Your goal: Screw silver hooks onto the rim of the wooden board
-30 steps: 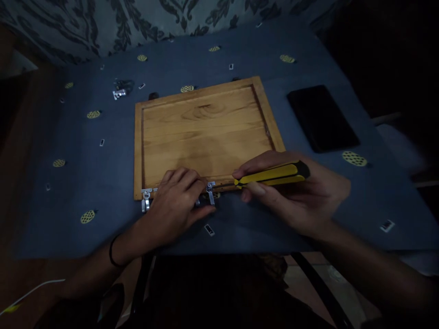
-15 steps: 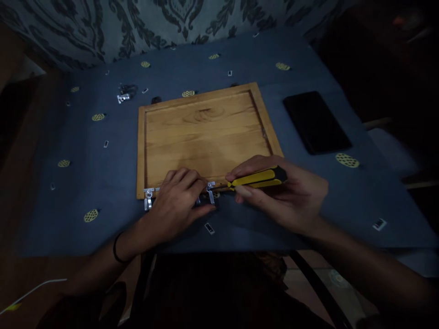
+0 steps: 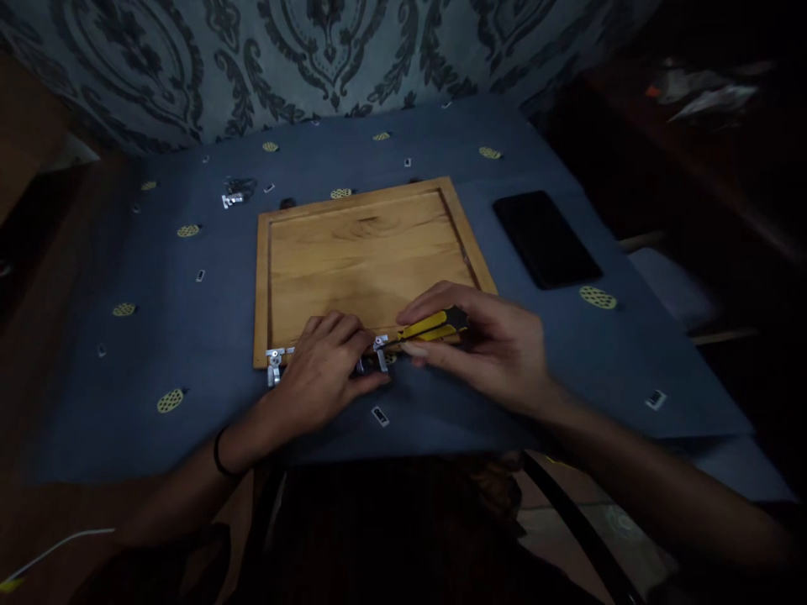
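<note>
A framed wooden panel [image 3: 369,260] lies flat on the cloth-covered table. Silver metal hinges sit along its near edge: one hinge [image 3: 274,365] at the left corner, another hinge [image 3: 382,353] farther right. My left hand [image 3: 324,365] rests over this edge between them, fingers together on the wood and thumb below the right hinge, pressing it; what lies under the palm is hidden. My right hand [image 3: 492,344] grips a yellow and black screwdriver [image 3: 432,326] by its handle. The shaft points left, its tip at the right hinge; exact contact with a screw is too small to see.
Beyond the panel's far left corner lies more metal hardware [image 3: 233,198]. A black phone or tablet [image 3: 545,239] rests at the right. The blue tablecloth [image 3: 208,336] has yellow printed spots, and a patterned curtain [image 3: 328,59] hangs behind the table.
The view has shifted, so the table and panel appear slightly smaller. The screwdriver's handle looks more foreshortened in my right hand. My left hand keeps its place on the panel edge.
</note>
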`<state>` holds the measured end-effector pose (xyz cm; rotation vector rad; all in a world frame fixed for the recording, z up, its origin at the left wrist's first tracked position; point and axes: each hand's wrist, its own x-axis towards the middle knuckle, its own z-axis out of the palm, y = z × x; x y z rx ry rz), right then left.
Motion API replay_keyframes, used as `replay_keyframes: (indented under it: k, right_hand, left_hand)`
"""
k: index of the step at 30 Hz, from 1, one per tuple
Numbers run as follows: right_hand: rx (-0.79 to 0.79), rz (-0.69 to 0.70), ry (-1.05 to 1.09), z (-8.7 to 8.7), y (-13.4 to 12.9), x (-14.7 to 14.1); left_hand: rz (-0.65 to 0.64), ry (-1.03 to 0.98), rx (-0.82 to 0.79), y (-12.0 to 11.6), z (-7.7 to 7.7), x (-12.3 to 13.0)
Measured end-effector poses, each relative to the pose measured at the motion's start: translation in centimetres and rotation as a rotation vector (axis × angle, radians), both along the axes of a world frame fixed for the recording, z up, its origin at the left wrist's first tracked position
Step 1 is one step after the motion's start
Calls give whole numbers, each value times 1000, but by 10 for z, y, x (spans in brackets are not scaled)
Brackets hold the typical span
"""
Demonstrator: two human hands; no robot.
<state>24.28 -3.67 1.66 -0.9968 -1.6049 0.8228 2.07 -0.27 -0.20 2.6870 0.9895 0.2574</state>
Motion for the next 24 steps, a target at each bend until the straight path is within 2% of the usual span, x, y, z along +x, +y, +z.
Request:
replay_keyframes:
  k: [4,11,17,24]
  right_hand:
    - [-76,-62,126,-4,-3,-6]
    - [88,-250,193,-3,-13,-5]
    - [21,-192,215,-9,-18,-2]
    - [-13,-138,115,-18,-20,5]
  left_hand:
    - [-11,-9,15,1,-1,-1]
    - [-11,4,34,2,-2,-1]
    - [-17,-4,42,2,-3,-2]
    - [-22,-29,25,1,-2,-2]
